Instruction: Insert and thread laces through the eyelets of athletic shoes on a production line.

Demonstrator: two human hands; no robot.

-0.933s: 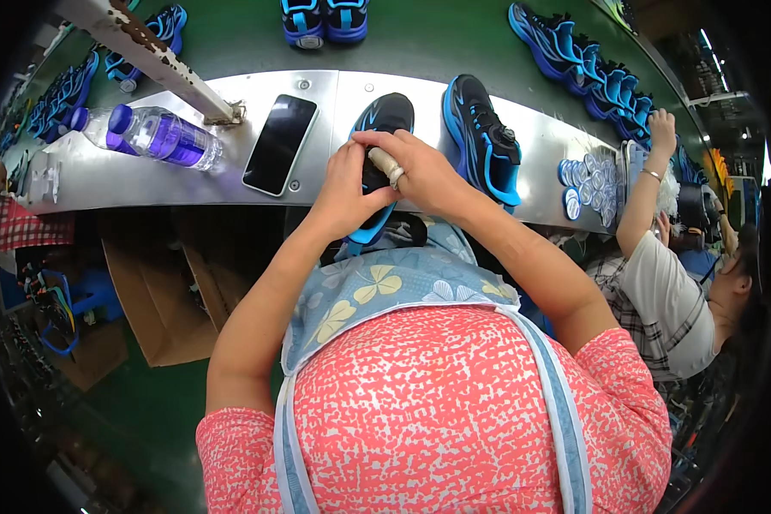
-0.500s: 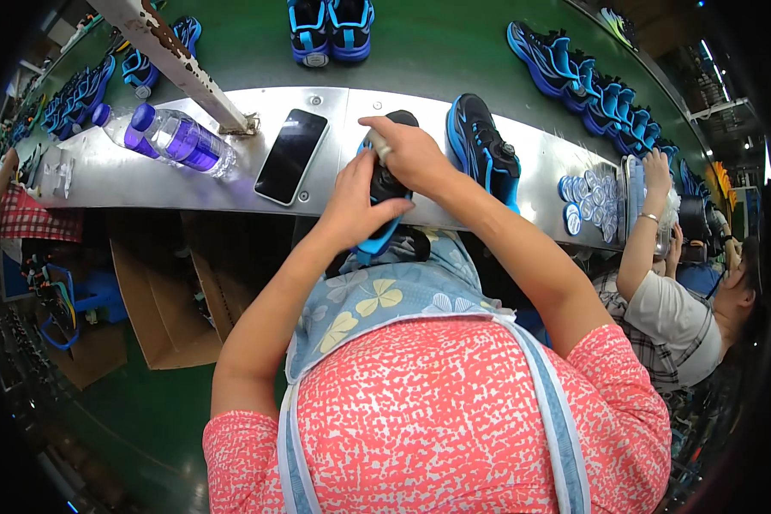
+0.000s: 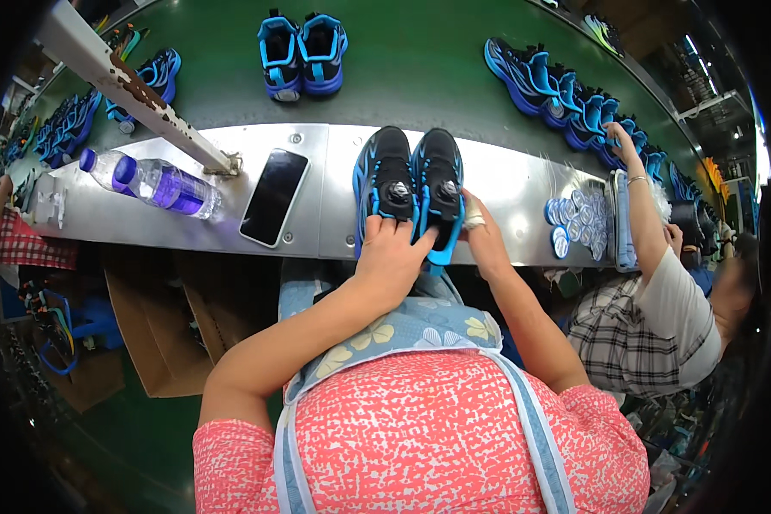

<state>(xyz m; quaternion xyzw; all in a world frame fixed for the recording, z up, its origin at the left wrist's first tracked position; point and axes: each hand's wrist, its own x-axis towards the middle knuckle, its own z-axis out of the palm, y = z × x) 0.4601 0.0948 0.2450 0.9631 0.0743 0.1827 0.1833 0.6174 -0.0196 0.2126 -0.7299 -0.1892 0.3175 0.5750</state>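
Two black-and-blue sneakers stand side by side on the metal ledge, toes pointing away from me: the left sneaker and the right sneaker. Each carries a round dial on its tongue. My left hand is closed at the heel openings, its fingers in the left sneaker and its thumb reaching into the right one. Against the outer side of the right sneaker, my right hand grips near the heel, its fingers partly hidden. White tape wraps one of its fingers.
A phone and purple-labelled bottles lie to the left, beside a chipped metal post. Round discs are heaped at right. Another sneaker pair stands on the green belt. A co-worker reaches toward lined-up sneakers.
The sneaker that was in my hands now stands on the ledge beside its mate. My left hand has moved to the heels, and my right hand to the right side. The co-worker's arm reaches farther out.
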